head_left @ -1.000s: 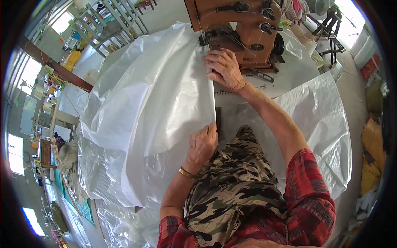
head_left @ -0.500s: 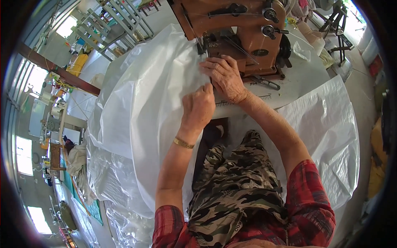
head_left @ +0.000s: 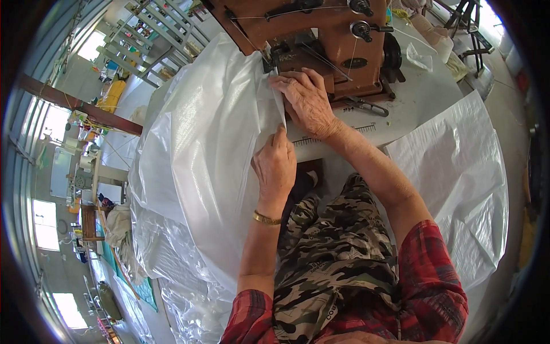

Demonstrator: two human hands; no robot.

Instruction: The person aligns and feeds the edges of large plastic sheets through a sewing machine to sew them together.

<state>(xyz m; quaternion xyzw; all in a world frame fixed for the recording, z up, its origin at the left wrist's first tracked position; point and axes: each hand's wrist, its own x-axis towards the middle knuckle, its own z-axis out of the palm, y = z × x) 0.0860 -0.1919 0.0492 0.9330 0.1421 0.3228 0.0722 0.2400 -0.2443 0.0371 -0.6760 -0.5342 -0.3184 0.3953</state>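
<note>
Head view: big white woven plastic sheet point(head_left: 195, 155) fills the 9 o'clock half of the frame, bunched in folds and spilling off the table toward 7 o'clock. Its free edge runs up the middle to the brown sewing machine point(head_left: 326, 40) at 12 o'clock.

Right hand point(head_left: 306, 100) lies flat on the sheet's edge just below the machine head, fingers stretched out and pressing the material down next to the needle area; not gripping, just pinning it to the table point(head_left: 424, 97). Left hand point(head_left: 276, 166) sits right behind it at 6 o'clock of the right hand, fingers curled and pinching the folded edge of the sheet, thumb side up. Gold bracelet point(head_left: 266, 218) on that wrist.

Change over the last second: left hand was well down the edge, apart from the right; half a second ago it had slid up beside it. Now both are stacked along the same edge, the right one closer in under the machine head. My read: edge is folded and lined up, sheet fed up to the needle, seam about to run or just starting.

Scissors point(head_left: 364, 105) lie on the table at 3 o'clock of the right hand, untouched. A second white sheet point(head_left: 458, 183) hangs off the table at 3–4 o'clock.
</note>
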